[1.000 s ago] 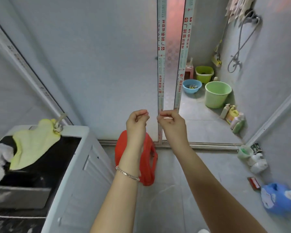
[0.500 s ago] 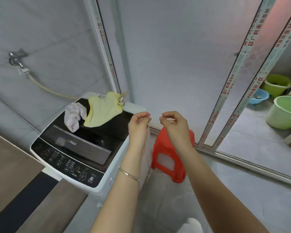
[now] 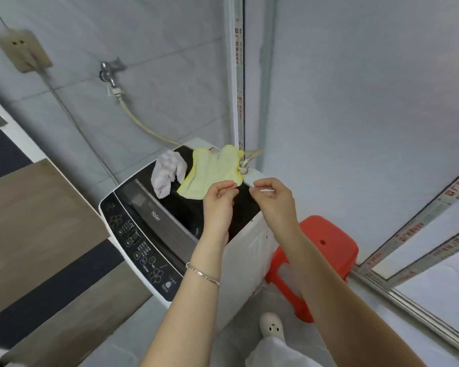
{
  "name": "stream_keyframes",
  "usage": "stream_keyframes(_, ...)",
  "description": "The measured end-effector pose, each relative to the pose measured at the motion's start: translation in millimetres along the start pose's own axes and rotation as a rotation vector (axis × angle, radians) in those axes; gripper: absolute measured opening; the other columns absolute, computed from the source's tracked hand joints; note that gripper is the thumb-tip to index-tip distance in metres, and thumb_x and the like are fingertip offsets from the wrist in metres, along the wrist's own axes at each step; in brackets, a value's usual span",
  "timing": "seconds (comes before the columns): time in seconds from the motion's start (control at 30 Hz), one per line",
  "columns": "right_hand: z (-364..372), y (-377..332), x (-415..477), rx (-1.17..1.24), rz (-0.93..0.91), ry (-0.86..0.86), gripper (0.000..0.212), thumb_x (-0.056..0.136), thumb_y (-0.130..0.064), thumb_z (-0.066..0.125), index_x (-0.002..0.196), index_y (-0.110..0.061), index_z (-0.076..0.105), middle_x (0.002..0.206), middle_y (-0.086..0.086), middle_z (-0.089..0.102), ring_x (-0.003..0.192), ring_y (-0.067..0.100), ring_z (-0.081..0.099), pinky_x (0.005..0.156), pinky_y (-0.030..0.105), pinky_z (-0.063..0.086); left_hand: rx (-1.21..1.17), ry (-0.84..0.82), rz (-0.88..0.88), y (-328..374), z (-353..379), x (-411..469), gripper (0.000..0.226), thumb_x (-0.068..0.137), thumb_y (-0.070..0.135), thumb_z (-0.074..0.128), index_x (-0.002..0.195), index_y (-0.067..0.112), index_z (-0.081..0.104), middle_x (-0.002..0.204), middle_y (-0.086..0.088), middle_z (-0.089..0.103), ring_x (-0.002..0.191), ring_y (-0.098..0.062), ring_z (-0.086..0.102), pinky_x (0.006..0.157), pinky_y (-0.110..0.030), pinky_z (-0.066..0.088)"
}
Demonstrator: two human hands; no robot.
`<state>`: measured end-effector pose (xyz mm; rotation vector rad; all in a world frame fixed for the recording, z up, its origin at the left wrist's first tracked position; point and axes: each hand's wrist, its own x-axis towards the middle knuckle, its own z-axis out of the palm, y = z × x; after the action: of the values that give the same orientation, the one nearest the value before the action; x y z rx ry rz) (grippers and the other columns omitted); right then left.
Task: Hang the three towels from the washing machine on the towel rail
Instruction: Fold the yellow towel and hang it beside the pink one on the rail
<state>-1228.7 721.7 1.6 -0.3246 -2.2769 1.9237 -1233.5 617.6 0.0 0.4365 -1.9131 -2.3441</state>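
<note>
A white top-loading washing machine (image 3: 143, 234) with a dark glass lid stands against the tiled wall. On its lid lie a yellow towel (image 3: 212, 170) and, to its left, a crumpled white towel (image 3: 167, 172). My left hand (image 3: 219, 200) and my right hand (image 3: 273, 197) are raised side by side over the near right part of the lid. The fingers of both are curled in, with nothing seen in them. My left hand covers the yellow towel's near corner. No towel rail is in view.
A red plastic stool (image 3: 321, 258) stands right of the machine. A frosted sliding door with its floor track (image 3: 408, 295) fills the right side. A tap and hose (image 3: 112, 75) and a wall socket (image 3: 21, 50) are on the tiled wall. A wooden counter (image 3: 32, 221) lies left.
The view has swung left from the shower area to the washing machine. Both hands have kept the same curled pose and now hover over the lid near the yellow towel.
</note>
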Motion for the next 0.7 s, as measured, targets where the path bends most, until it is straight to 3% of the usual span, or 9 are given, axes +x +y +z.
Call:
stream_keyframes(0.13, 11, 2, 45, -0.027, 0.022, -0.068, 0.015, 0.084, -0.018, 0.063, 0.099, -0.015, 0.065, 0.091, -0.009, 0.063, 0.084, 0.008, 0.060, 0.080, 0.021, 0.046, 0.032, 0.081, -0.010, -4, 10, 34, 0.016, 0.088, 0.005, 0.055, 0.101, 0.011, 0.060, 0.090, 0.007, 0.063, 0.093, -0.011, 0.059, 0.074, -0.018, 0.043)
stream_keyframes(0.33, 16, 14, 111, -0.106, 0.049, -0.186, 0.017, 0.085, -0.017, 0.063, 0.101, -0.014, 0.065, 0.094, -0.006, 0.061, 0.088, 0.012, 0.057, 0.069, 0.015, 0.041, 0.049, 0.212, -0.041, -14, 25, 87, 0.015, 0.087, 0.004, 0.053, 0.099, 0.011, 0.060, 0.089, 0.007, 0.061, 0.091, -0.011, 0.058, 0.073, -0.019, 0.043)
stream_keyframes(0.43, 20, 21, 140, -0.140, 0.065, -0.245, 0.020, 0.085, -0.016, 0.063, 0.104, -0.011, 0.064, 0.097, -0.005, 0.060, 0.092, 0.012, 0.056, 0.076, 0.018, 0.039, 0.037, 0.266, -0.063, -23, 32, 109, 0.014, 0.088, 0.004, 0.052, 0.099, 0.010, 0.059, 0.088, 0.006, 0.061, 0.089, -0.011, 0.058, 0.073, -0.019, 0.043)
stream_keyframes(0.57, 29, 32, 170, -0.160, 0.079, -0.305, 0.021, 0.085, -0.013, 0.062, 0.106, -0.010, 0.063, 0.100, -0.003, 0.059, 0.090, 0.010, 0.055, 0.069, 0.014, 0.040, 0.030, 0.321, -0.086, -34, 37, 134, 0.013, 0.088, 0.004, 0.052, 0.097, 0.012, 0.058, 0.089, 0.006, 0.061, 0.089, -0.011, 0.057, 0.072, -0.019, 0.043)
stream_keyframes(0.7, 38, 38, 192, -0.224, 0.107, -0.377, 0.030, 0.084, -0.014, 0.063, 0.114, -0.009, 0.058, 0.105, -0.003, 0.055, 0.095, 0.015, 0.056, 0.079, 0.022, 0.038, 0.035, 0.377, -0.112, -42, 36, 153, 0.013, 0.088, 0.005, 0.053, 0.099, 0.011, 0.058, 0.090, 0.004, 0.060, 0.088, -0.010, 0.056, 0.071, -0.018, 0.042)
